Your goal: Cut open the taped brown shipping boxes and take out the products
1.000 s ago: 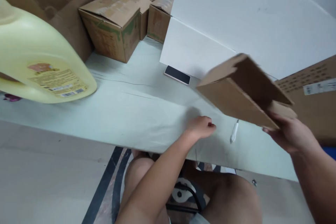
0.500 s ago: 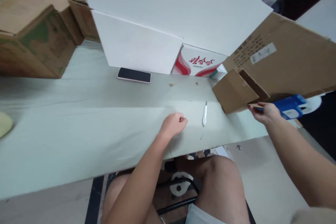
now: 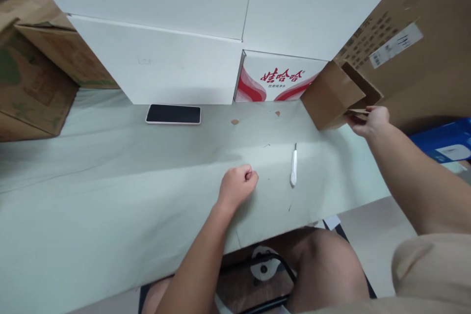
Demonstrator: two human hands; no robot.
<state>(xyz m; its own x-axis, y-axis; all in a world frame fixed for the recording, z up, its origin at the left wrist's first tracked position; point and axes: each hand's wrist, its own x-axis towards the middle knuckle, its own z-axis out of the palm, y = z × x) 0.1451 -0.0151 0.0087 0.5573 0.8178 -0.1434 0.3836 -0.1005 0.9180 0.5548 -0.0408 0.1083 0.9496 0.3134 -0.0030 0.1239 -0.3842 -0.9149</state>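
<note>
Fingers of your right hand (image 3: 369,121) were pinched around a flap (image 3: 357,111) of the small brown cardboard box (image 3: 324,95), thumb on the near side. The box stood at the right of the work area, its dark opening toward the large brown carton (image 3: 434,73); whether its base touched the table I could not tell. Fingers of your left hand (image 3: 237,184) were curled into a fist, on or just above the pale green table cover (image 3: 147,206), well apart from the box.

Between your two hands lay a white-handled craft knife (image 3: 293,169), blade pointing away from you. Beyond it, two brown scraps (image 3: 235,121) sat near a white-and-red printed carton panel (image 3: 279,76), which met the box's left side in your view. Left of the scraps, a smartphone (image 3: 172,114) lay dark screen up, just before a white panel (image 3: 154,61).

Farther out: brown cartons (image 3: 29,93) at left; at right, a white label (image 3: 395,45) on the large carton, and a blue object (image 3: 441,140) beyond your right forearm.
</note>
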